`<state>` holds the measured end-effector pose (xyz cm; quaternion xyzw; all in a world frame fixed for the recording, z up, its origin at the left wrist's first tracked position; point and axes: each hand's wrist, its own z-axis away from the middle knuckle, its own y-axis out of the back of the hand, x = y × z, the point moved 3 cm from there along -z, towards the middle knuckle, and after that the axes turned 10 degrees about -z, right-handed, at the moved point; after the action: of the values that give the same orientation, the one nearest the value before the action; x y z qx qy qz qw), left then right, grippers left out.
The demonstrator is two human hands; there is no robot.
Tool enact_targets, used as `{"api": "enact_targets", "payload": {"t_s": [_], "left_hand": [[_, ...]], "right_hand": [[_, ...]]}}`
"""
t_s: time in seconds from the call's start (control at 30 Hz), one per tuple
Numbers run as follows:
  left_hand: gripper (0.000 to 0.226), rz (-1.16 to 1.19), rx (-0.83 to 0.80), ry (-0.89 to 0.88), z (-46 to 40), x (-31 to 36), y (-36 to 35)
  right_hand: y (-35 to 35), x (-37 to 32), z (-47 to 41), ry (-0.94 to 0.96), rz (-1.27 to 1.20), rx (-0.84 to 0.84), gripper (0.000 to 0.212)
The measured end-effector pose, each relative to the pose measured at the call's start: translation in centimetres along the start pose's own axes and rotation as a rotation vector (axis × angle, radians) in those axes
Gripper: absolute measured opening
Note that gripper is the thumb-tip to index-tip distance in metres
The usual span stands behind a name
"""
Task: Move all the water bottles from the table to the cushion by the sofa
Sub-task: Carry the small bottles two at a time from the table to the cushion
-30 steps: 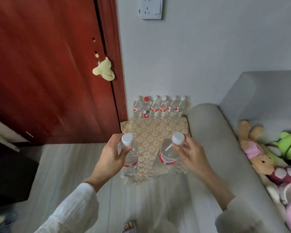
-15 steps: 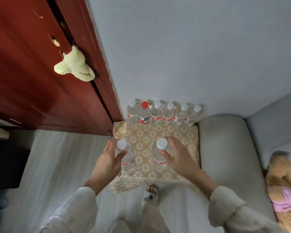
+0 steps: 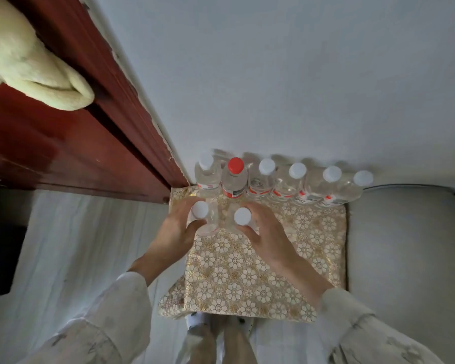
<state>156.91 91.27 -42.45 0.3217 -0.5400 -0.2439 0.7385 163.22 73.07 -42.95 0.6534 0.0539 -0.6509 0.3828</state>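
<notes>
Hands (image 3: 168,232) (image 3: 268,232) hold bottles (image 3: 206,222) near cushion (image 3: 247,274) edge.

A pale yellow plush toy (image 3: 34,72) hangs against the red-brown wooden door (image 3: 63,143).

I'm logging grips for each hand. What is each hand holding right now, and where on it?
Left hand grips a white-capped bottle around its upper body below the cap. Right hand holds another white-capped bottle the same way, over the cushion.
</notes>
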Motion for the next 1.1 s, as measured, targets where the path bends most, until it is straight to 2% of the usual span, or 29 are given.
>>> {"api": "enact_targets", "payload": {"t_s": [0.2, 0.37, 0.5, 0.63, 0.73, 0.87, 0.97, 1.1], "left_hand": [[0.036, 0.013, -0.037, -0.109, -3.5, -0.9, -0.5], [0.036, 0.016, 0.014, -0.127, -4.8, -0.9, -0.5], [0.038, 0.020, 0.057, -0.110, -4.9, -1.1, -0.9], [0.038, 0.023, 0.033, -0.112, -4.8, -1.5, -0.9], [0.039, 0.033, -0.002, -0.074, -4.7, -1.3, -0.6], [0.059, -0.015, -0.069, 0.035, -4.0, -0.7, 0.2], [0.068, -0.032, -0.095, 0.094, -2.0, 0.0, 1.6], [0.059, 0.027, -0.007, 0.157, 2.3, 2.1, 4.3]], "right_hand": [[-1.1, 1.6, -3.1, 0.019, 0.009, 0.047, 0.041], [-1.1, 1.9, -4.3, 0.000, 0.003, 0.108, 0.038], [-1.0, 1.9, -4.7, -0.048, -0.015, 0.084, 0.039], [-1.0, 1.4, -4.6, -0.063, -0.005, 0.079, 0.039], [-1.0, 0.8, -4.3, -0.125, -0.049, 0.109, 0.046], [-0.7, -0.6, -2.9, -0.222, -0.033, 0.084, 0.067], [-0.1, -3.0, -1.0, -0.209, -0.044, 0.122, 0.062], [0.6, -6.9, 1.9, -0.234, -0.179, 0.157, 0.052]]}}
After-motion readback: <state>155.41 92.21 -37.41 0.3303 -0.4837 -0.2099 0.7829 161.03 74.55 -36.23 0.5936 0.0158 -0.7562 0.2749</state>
